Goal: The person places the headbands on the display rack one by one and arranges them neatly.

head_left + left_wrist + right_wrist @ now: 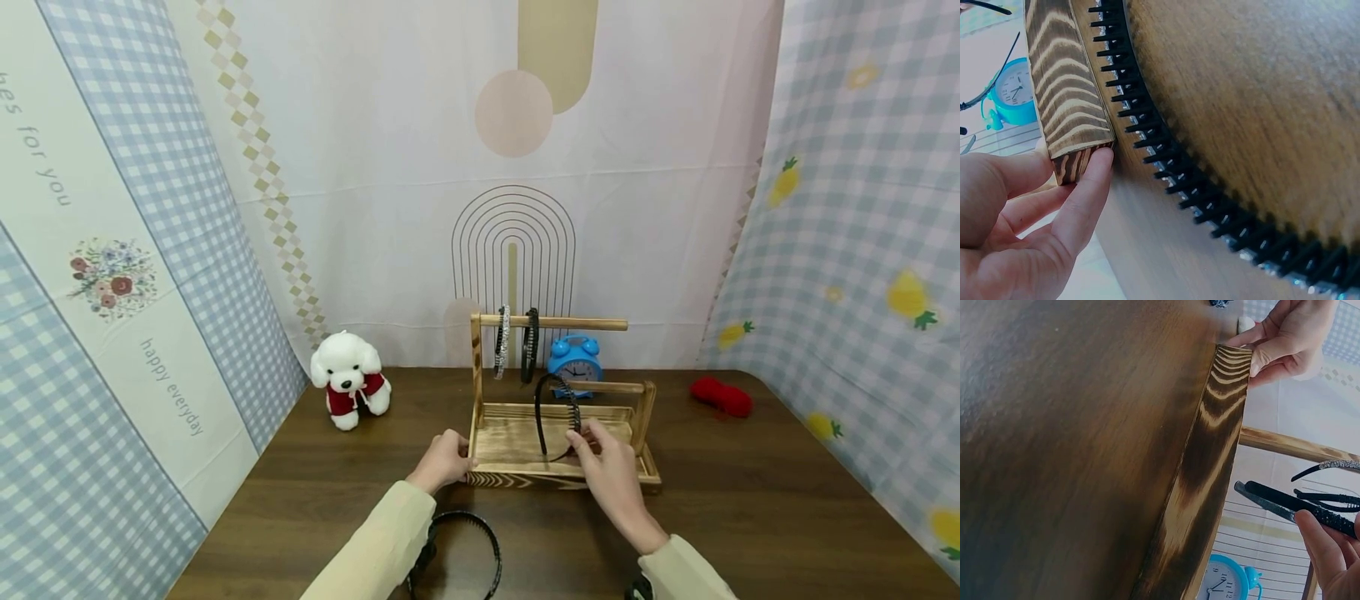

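Observation:
My left hand grips the front left corner of a wooden two-bar rack, thumb on one side and fingertips against the corner's end. Over the rack's tray, my right hand pinches one end of a black toothed headband. That band stands upright, and its top overlaps the lower bar in the head view. From the upper bar hang a silvery headband and a black one. Another black toothed headband with sparkling trim lies on the table by my left forearm.
A blue alarm clock stands right behind the rack. At the back left sits a white toy dog in a red vest. A red bundle lies to the right on the brown table. Fabric hangings enclose the sides and back.

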`<state>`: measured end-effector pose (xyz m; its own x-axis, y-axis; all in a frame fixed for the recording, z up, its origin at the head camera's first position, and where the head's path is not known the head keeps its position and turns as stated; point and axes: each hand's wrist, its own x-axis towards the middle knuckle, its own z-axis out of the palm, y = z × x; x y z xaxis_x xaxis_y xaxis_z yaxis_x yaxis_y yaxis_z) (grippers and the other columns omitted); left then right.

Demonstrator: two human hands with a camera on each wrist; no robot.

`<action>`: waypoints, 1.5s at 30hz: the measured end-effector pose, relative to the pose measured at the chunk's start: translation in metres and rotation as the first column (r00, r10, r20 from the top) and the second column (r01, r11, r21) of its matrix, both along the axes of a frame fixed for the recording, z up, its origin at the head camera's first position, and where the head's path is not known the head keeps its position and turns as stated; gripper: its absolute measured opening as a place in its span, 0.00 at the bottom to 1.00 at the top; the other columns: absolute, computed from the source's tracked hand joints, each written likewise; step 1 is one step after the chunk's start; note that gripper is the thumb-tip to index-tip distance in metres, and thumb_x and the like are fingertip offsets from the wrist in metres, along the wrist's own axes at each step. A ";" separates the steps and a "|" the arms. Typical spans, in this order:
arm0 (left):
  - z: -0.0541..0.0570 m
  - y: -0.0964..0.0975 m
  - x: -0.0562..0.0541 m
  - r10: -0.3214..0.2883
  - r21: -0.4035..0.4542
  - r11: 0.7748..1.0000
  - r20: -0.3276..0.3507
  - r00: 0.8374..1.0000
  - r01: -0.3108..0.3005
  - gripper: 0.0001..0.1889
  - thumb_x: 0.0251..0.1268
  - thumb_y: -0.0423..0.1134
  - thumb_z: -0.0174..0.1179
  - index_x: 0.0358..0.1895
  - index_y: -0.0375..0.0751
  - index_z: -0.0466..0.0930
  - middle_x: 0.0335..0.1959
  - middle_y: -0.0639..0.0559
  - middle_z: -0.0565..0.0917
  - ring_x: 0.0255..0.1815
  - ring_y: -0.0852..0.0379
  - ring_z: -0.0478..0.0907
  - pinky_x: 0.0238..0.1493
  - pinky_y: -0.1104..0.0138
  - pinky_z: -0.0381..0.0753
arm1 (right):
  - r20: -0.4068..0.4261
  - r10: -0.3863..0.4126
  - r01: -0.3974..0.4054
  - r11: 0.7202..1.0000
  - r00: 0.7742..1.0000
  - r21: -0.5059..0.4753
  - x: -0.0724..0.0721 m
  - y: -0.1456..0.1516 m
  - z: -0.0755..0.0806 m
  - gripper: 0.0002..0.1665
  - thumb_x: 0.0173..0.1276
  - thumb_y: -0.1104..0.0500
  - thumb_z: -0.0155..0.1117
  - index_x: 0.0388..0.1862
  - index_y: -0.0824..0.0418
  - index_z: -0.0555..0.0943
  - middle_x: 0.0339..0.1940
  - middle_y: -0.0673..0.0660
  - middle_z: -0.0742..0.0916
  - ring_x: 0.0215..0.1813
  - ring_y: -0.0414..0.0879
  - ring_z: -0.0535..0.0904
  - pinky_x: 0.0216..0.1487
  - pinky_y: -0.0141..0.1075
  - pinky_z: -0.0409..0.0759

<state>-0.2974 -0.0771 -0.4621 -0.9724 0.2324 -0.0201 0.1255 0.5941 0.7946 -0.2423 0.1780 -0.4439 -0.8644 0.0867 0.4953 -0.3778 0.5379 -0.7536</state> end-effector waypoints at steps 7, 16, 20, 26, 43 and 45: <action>0.000 0.001 0.000 -0.010 -0.011 1.000 -0.002 1.000 0.009 0.07 0.64 0.25 0.61 0.41 0.24 0.83 0.26 0.43 0.83 0.22 0.53 0.82 0.24 0.65 0.84 | -0.031 -0.019 0.019 1.000 0.999 0.012 -0.003 0.002 -0.002 0.08 0.72 0.53 0.61 0.36 0.55 0.81 0.29 0.52 0.86 0.29 0.42 0.85 0.27 0.29 0.82; -0.001 0.001 -0.001 -0.012 -0.014 1.000 -0.011 1.000 0.012 0.06 0.64 0.25 0.61 0.40 0.24 0.83 0.25 0.43 0.83 0.23 0.53 0.82 0.23 0.66 0.84 | -0.029 -0.023 0.023 1.000 0.999 0.006 -0.003 0.005 -0.007 0.09 0.73 0.53 0.61 0.38 0.58 0.82 0.32 0.57 0.87 0.32 0.50 0.86 0.29 0.28 0.82; -0.001 0.000 0.000 -0.012 -0.012 1.000 -0.012 1.000 0.011 0.06 0.63 0.25 0.61 0.39 0.24 0.83 0.24 0.45 0.83 0.22 0.53 0.81 0.23 0.66 0.83 | -0.028 -0.049 0.049 0.999 0.998 0.021 -0.004 0.006 -0.009 0.08 0.72 0.52 0.61 0.35 0.54 0.81 0.29 0.53 0.87 0.30 0.46 0.85 0.26 0.29 0.79; -0.002 -0.001 0.000 -0.013 -0.012 1.000 -0.011 1.000 0.013 0.05 0.63 0.24 0.61 0.38 0.24 0.84 0.23 0.45 0.82 0.21 0.54 0.81 0.22 0.67 0.82 | -0.027 -0.069 0.070 0.997 0.997 0.029 -0.003 0.008 -0.011 0.07 0.71 0.53 0.62 0.34 0.53 0.81 0.28 0.52 0.88 0.28 0.37 0.82 0.25 0.29 0.78; -0.002 0.000 0.000 -0.013 -0.007 1.000 -0.021 1.000 0.013 0.06 0.63 0.25 0.61 0.39 0.24 0.84 0.24 0.44 0.83 0.22 0.54 0.81 0.22 0.67 0.83 | -0.009 -0.120 0.120 0.993 0.993 0.017 -0.005 0.017 -0.017 0.06 0.70 0.53 0.63 0.36 0.54 0.82 0.28 0.51 0.87 0.28 0.37 0.83 0.26 0.28 0.79; -0.002 -0.001 0.001 -0.014 -0.007 1.000 -0.024 1.000 0.014 0.06 0.63 0.25 0.62 0.39 0.24 0.84 0.24 0.44 0.83 0.22 0.53 0.82 0.22 0.67 0.83 | -0.010 -0.128 0.128 0.991 0.992 0.023 -0.005 0.018 -0.017 0.06 0.70 0.53 0.63 0.35 0.53 0.82 0.28 0.50 0.87 0.28 0.37 0.83 0.26 0.28 0.79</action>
